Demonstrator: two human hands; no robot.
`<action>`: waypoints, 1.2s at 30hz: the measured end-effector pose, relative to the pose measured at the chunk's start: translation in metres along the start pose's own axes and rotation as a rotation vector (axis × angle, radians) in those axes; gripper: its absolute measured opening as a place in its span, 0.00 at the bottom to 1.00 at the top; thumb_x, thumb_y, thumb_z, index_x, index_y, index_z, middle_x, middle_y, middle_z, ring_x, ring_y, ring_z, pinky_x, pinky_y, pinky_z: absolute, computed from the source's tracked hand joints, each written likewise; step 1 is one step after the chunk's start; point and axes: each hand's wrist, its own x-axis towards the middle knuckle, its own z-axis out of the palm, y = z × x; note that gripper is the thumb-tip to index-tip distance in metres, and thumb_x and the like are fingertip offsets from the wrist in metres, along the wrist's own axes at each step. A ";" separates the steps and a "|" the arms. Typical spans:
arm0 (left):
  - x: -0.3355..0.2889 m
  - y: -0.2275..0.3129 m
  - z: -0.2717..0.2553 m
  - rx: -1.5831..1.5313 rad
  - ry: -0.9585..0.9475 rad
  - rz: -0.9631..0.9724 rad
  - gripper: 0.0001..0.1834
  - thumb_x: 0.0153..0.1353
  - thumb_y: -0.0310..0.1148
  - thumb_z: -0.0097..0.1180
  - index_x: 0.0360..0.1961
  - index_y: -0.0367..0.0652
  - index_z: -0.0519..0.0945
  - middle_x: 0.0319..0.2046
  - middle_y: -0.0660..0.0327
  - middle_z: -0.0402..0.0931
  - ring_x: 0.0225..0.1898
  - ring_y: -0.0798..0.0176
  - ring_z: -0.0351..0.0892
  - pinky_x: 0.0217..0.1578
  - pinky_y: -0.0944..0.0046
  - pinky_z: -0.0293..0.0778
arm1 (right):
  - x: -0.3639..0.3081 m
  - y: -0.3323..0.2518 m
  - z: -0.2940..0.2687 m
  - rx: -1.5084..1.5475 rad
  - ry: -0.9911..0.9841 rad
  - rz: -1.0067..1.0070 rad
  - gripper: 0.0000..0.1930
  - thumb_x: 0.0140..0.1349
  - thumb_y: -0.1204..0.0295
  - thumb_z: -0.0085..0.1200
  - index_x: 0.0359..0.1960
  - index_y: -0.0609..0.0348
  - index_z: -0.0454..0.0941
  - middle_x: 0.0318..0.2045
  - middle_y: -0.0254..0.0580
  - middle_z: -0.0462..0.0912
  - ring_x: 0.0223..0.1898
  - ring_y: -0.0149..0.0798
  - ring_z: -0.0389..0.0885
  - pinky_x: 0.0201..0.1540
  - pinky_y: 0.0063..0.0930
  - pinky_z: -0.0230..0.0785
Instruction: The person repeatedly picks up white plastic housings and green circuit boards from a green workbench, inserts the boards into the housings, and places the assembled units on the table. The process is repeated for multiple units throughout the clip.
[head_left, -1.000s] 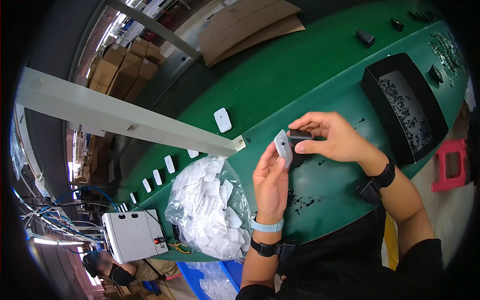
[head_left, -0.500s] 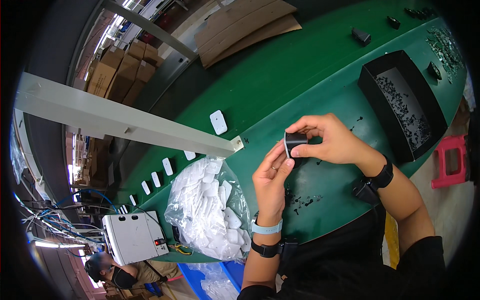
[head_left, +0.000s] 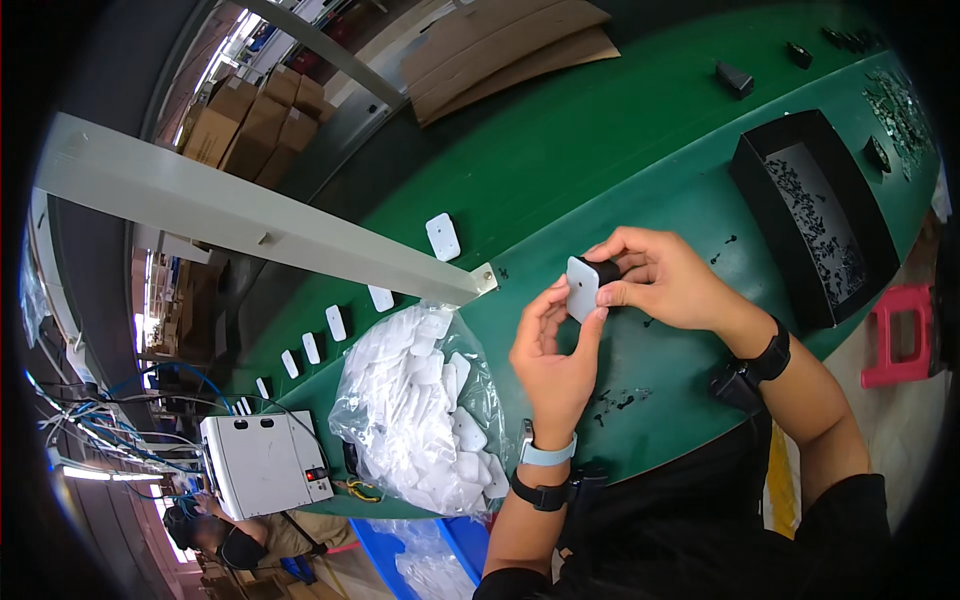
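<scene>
Nearest me, I have both hands raised over the green table. The left hand has its fingers and thumb grasping a white plate by its lower edge. The right hand has its fingers curled around a black housing, the thumb at the plate's edge. The plate lies against the housing, its face tilted toward me; I can't tell whether they are fastened. Below the hands, small black screws lie scattered. To the left, I see a clear bag full of white plates; to the right, a black box holding more screws. Beyond the table, a green belt carries a row of white plates and, farther off, cardboard sheets.
</scene>
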 end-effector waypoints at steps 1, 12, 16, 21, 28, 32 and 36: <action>0.001 -0.003 -0.001 0.089 0.008 0.092 0.24 0.55 0.16 0.68 0.53 0.31 0.75 0.54 0.50 0.79 0.54 0.60 0.80 0.57 0.61 0.77 | 0.000 0.001 0.003 0.024 0.000 -0.036 0.19 0.57 0.80 0.67 0.50 0.66 0.75 0.49 0.44 0.81 0.45 0.31 0.82 0.49 0.27 0.77; 0.004 0.012 -0.007 -0.286 -0.085 -0.186 0.18 0.66 0.19 0.59 0.57 0.29 0.76 0.55 0.55 0.76 0.55 0.62 0.78 0.57 0.63 0.76 | -0.001 0.012 0.007 0.083 0.012 -0.304 0.20 0.54 0.84 0.65 0.49 0.61 0.75 0.57 0.49 0.76 0.57 0.38 0.78 0.61 0.35 0.72; 0.002 0.005 -0.007 -0.243 -0.102 -0.135 0.17 0.67 0.18 0.56 0.57 0.28 0.77 0.50 0.56 0.76 0.53 0.62 0.79 0.55 0.64 0.76 | 0.000 0.014 0.007 -0.010 -0.023 -0.357 0.19 0.54 0.84 0.66 0.47 0.63 0.77 0.57 0.51 0.77 0.57 0.39 0.79 0.61 0.35 0.73; -0.001 -0.006 -0.010 -0.170 -0.005 -0.043 0.16 0.66 0.16 0.55 0.55 0.28 0.77 0.46 0.57 0.76 0.50 0.65 0.79 0.53 0.65 0.77 | 0.003 0.008 0.022 -0.147 -0.025 -0.398 0.17 0.56 0.84 0.65 0.48 0.64 0.77 0.58 0.53 0.77 0.57 0.41 0.79 0.60 0.35 0.74; 0.003 0.001 -0.005 0.212 0.221 0.135 0.36 0.66 0.31 0.61 0.70 0.32 0.58 0.61 0.44 0.62 0.55 0.49 0.71 0.56 0.55 0.71 | 0.117 0.010 0.006 -0.165 -0.063 -0.127 0.19 0.60 0.82 0.61 0.54 0.66 0.74 0.49 0.42 0.81 0.51 0.34 0.81 0.56 0.32 0.75; 0.007 0.011 -0.013 0.184 0.171 0.206 0.26 0.64 0.26 0.59 0.62 0.33 0.67 0.57 0.46 0.68 0.53 0.49 0.73 0.55 0.54 0.71 | 0.179 0.017 0.006 -0.440 -0.142 0.044 0.19 0.60 0.81 0.63 0.53 0.66 0.76 0.48 0.43 0.82 0.49 0.36 0.82 0.54 0.29 0.74; 0.003 0.010 -0.012 0.146 0.096 0.216 0.16 0.62 0.24 0.58 0.51 0.35 0.76 0.51 0.50 0.74 0.51 0.49 0.75 0.54 0.54 0.72 | 0.195 0.027 0.012 -0.741 -0.176 -0.037 0.18 0.57 0.76 0.67 0.49 0.63 0.80 0.44 0.47 0.85 0.45 0.39 0.84 0.51 0.33 0.76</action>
